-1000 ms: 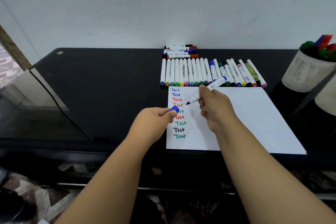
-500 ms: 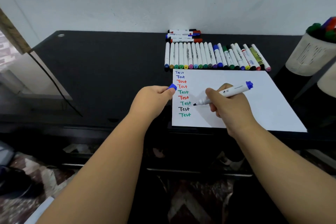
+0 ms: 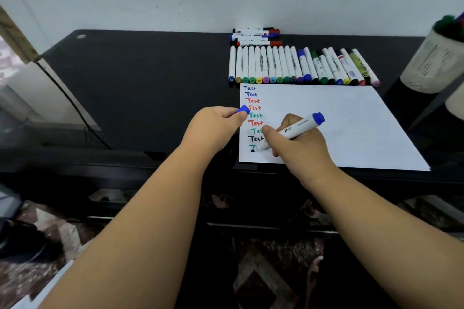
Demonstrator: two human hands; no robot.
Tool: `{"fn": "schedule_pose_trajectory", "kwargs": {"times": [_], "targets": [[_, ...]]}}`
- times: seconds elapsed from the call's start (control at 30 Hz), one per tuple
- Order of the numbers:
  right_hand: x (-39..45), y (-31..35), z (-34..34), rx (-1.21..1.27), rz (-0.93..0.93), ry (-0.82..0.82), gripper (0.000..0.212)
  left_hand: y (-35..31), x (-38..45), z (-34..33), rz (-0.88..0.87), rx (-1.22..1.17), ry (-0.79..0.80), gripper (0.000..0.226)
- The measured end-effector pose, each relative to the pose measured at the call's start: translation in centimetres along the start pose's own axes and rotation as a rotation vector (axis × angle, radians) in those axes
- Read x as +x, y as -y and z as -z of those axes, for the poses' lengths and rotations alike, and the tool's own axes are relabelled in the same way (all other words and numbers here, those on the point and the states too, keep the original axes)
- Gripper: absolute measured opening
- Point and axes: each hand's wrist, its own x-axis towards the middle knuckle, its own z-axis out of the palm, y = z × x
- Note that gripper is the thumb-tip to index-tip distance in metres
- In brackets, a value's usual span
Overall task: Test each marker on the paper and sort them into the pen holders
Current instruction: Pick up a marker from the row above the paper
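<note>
My right hand [image 3: 298,148] grips an uncapped white marker with a blue end [image 3: 296,129]; its tip sits at the lower left of the white paper [image 3: 334,120], below a column of "Test" words in blue, red, green and black. My left hand [image 3: 216,125] pinches the blue cap [image 3: 243,109] at the paper's left edge. A row of several capped markers [image 3: 301,68] lies just beyond the paper, with a few more markers [image 3: 256,36] against the wall. A white pen holder [image 3: 429,63] with markers in it stands at the far right.
The black desk [image 3: 138,88] reaches to the white wall. A second pale holder [image 3: 455,103] shows partly at the right edge. A black cable [image 3: 72,105] runs down the desk's left side. Patterned floor lies below the desk's front edge.
My right hand has swung the marker down from mid-air to the paper's lower left, tip now below the last "Test". My left hand has kept hold of the blue cap.
</note>
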Motion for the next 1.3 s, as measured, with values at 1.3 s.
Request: {"fn": "schedule_pose_trajectory", "kwargs": {"times": [1.3], "targets": [[0.12,-0.02,0.33,-0.074,-0.006,-0.036,0.033,0.51,0.64,-0.33,-0.002,0.047,0.014,0.032]]}}
